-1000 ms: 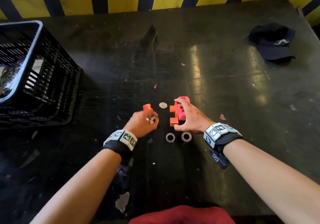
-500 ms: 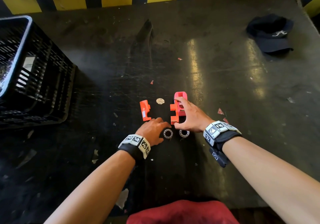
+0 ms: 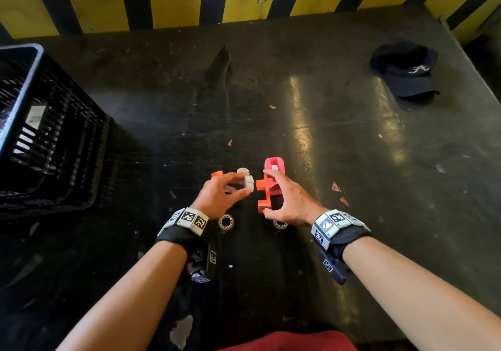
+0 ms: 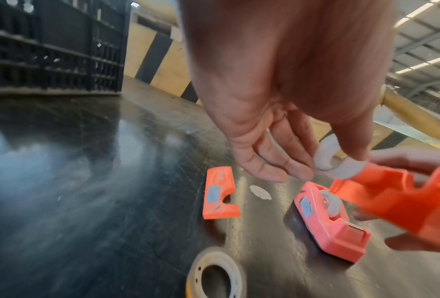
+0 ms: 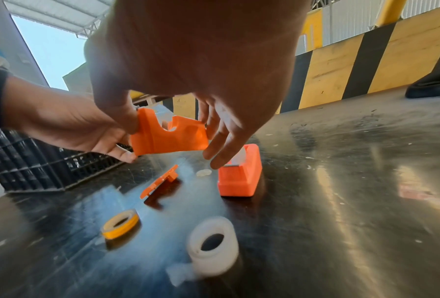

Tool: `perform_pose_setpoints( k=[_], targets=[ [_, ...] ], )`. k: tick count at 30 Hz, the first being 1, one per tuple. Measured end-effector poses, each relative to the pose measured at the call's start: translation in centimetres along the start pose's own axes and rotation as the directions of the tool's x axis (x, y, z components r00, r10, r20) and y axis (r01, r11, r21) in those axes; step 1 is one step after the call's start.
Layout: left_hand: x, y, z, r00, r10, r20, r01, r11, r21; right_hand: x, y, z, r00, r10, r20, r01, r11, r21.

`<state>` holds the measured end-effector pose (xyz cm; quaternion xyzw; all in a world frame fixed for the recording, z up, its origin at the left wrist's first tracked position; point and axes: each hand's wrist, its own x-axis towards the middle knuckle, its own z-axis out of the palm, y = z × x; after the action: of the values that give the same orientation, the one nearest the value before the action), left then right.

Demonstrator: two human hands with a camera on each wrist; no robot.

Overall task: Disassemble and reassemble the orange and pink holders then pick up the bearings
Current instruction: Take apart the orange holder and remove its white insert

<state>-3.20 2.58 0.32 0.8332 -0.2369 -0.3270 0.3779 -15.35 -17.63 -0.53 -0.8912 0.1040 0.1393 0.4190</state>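
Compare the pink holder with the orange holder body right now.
The pink holder lies on the table, untouched; the orange holder body is lifted, pinched by the right hand. The pink one carries a roll inside; the orange one's notch is empty. Both are plastic.

One bearing (image 3: 279, 224) half under the right hand (image 3: 291, 204) (other views blurred)
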Motion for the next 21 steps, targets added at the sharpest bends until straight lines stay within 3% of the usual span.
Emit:
perform_pose_setpoints(
  k=[13,21],
  targets=[
    [0.3,1.6,-0.5,0.998,0.004,0.07,-0.004,1.0,-0.001,0.7,-1.8,-0.4,0.998,-0.06,0.015,0.058,0.991,0.12],
    [2.1,1.2,-2.0,0.997,-0.057,0.057,0.056,0.998,0.022,2.3,-1.1,-1.0,0.998,-0.056,0.03,0.052,0.99,0.129]
  ],
)
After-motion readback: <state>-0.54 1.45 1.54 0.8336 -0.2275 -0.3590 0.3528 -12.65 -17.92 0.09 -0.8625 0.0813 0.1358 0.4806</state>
